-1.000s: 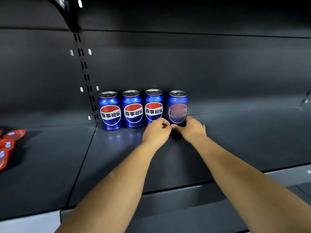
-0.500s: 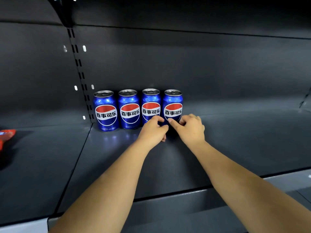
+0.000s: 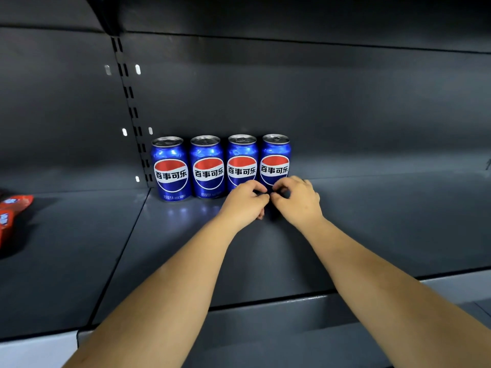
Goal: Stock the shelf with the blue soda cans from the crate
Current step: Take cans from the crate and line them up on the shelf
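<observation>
"Where both hands meet, what are they doing?"

"The left hand [image 3: 245,199] and right hand [image 3: 297,199] curl their fingers round the bottom of the last can [image 3: 275,162], likely turning it."

"How many are up?"

"Four cans [image 3: 207,166] stand in a row at the back of the shelf [image 3: 385,221]. Lots of room is left. I can't see the crate, so I can't tell how many wait."

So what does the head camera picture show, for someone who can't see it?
Four blue Pepsi cans stand upright in a row on a dark shelf. The left hand and right hand, fingers curled, reach the rightmost can's base. Red packets lie far left.
</observation>
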